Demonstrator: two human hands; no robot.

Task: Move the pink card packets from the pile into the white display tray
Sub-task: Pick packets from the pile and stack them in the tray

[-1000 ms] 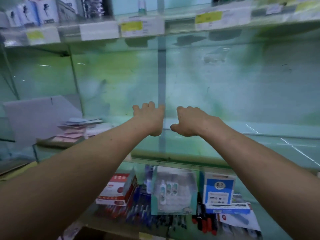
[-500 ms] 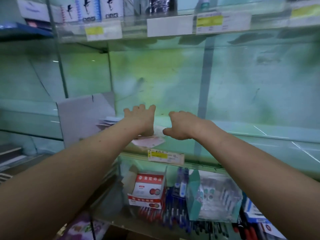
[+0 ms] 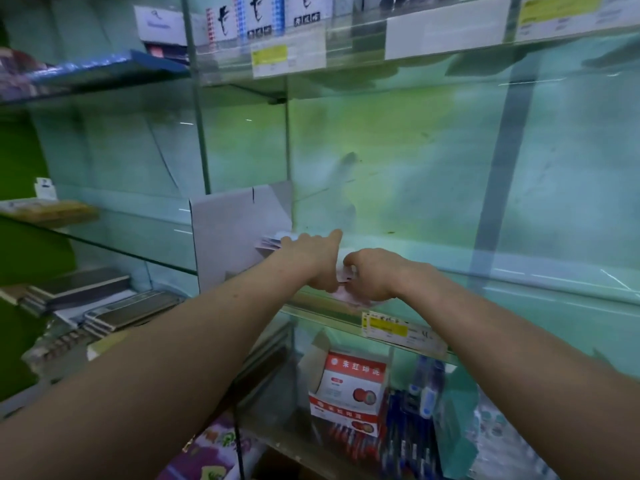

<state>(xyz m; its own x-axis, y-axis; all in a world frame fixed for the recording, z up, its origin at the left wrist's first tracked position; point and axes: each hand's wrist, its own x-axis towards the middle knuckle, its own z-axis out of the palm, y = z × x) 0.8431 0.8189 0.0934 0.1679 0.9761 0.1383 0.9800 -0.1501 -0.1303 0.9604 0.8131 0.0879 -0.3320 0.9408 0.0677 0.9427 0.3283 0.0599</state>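
Pink card packets largely hidden under left hand and right hand, lower-shelf pens blurred

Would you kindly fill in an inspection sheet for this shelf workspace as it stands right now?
Surface: glass shelf, with a yellow price label on its front edge.
Job's things: pink card packets lie under the hands at the shelf edge; fanned packets show beyond the left hand, by the white display tray.
Clutter: red and white box and pens on the shelf below.
Grippers: left hand reaches over the packets, its grip hidden; right hand is curled and seems to pinch the pink card packets.
Cables: nothing seen.
Surroundings: upper shelf boxes; notebooks at left.
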